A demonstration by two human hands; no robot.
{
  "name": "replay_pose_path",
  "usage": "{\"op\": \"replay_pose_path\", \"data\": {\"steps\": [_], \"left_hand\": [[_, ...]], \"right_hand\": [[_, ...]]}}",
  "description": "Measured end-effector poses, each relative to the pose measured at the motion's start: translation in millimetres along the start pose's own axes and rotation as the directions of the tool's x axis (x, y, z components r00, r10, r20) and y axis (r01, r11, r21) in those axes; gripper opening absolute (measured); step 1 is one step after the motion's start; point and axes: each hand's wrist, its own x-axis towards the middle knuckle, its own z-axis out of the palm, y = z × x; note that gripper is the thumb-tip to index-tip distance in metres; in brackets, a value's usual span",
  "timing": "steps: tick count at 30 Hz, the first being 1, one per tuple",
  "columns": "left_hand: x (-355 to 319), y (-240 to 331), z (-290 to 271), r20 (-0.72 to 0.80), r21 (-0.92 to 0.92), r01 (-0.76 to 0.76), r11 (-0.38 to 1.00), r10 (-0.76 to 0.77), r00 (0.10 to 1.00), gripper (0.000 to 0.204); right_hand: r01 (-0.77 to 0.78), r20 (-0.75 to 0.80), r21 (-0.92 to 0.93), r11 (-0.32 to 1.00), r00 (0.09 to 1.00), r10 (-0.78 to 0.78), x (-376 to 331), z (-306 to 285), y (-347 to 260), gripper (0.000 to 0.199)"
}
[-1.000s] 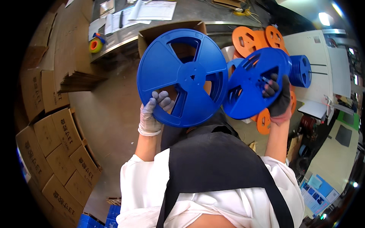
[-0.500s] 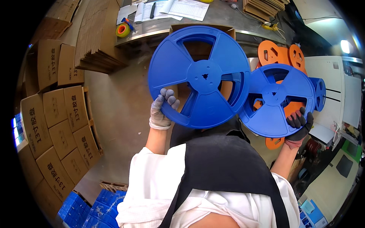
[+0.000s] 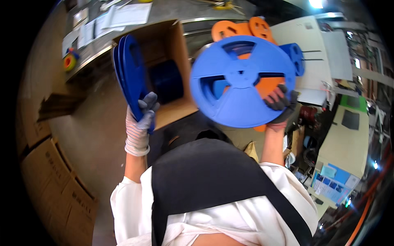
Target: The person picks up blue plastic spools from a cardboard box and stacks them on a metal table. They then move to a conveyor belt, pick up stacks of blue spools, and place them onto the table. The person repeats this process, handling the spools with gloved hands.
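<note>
My gloved left hand grips a few blue plastic reel discs at their lower edge. They stand nearly edge-on, close together, in front of the left side of an open cardboard box. Deep inside that box lies dark blue reel stock, partly hidden. On the right, my other hand, in a dark-palmed glove, is closed on the lower right rim of a blue plastic reel. This reel faces me, with a hub in the middle and cut-out windows. Its fingers come through one window.
Orange reels and another blue reel sit behind the right reel, by a white panel. Papers and a tape roll lie on the metal table. Stacked cartons stand at the left.
My view has swung right. The left-hand discs have turned from facing me to nearly edge-on and moved left, uncovering the box. The right-hand reel now faces me more squarely, still gripped.
</note>
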Motion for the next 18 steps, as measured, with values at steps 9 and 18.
{"op": "replay_pose_path", "data": {"steps": [9,18], "left_hand": [[-14.4,-46.7,40.7,0.394,0.747,-0.49,0.45,0.295,0.871,0.038],[-7.0,-36.5,60.2,0.719,0.58,-0.715,0.389,0.167,0.674,0.049]], "right_hand": [[0.018,0.012,0.196,0.98,1.0,-0.02,-15.5,1.5,10.3,0.047],[-0.299,0.102,0.148,0.943,0.953,0.286,45.1,14.8,40.3,0.04]]}}
